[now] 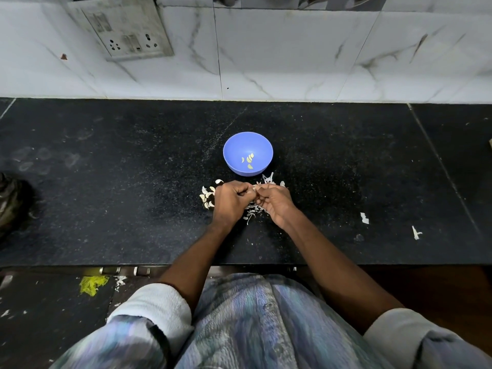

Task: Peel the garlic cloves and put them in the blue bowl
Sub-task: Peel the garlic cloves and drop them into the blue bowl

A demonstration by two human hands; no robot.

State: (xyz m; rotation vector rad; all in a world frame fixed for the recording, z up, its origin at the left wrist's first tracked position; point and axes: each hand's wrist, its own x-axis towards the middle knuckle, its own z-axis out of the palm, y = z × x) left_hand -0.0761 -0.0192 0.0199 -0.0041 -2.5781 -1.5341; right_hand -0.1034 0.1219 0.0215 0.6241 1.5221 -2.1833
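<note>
The bowl (247, 153) at the centre of the frame is a plain periwinkle blue, and the peeled cloves (249, 161) inside it are pale yellow-green. The countertop (106, 195) is black with fine white speckling. The garlic skins (251, 210) scattered below the bowl are white (a few with a cream tinge). Across the top of the frame the wall tiles (292, 54) are white with grey-brown marble veining. The socket plate (125, 27) at the upper left is off-white, smudged grey. At the lower left lies a bright yellow scrap (92, 284). Along the bottom, the garment (247, 323) is streaked lilac, blue and grey-green, and the sleeves (159, 304) are white.
</note>
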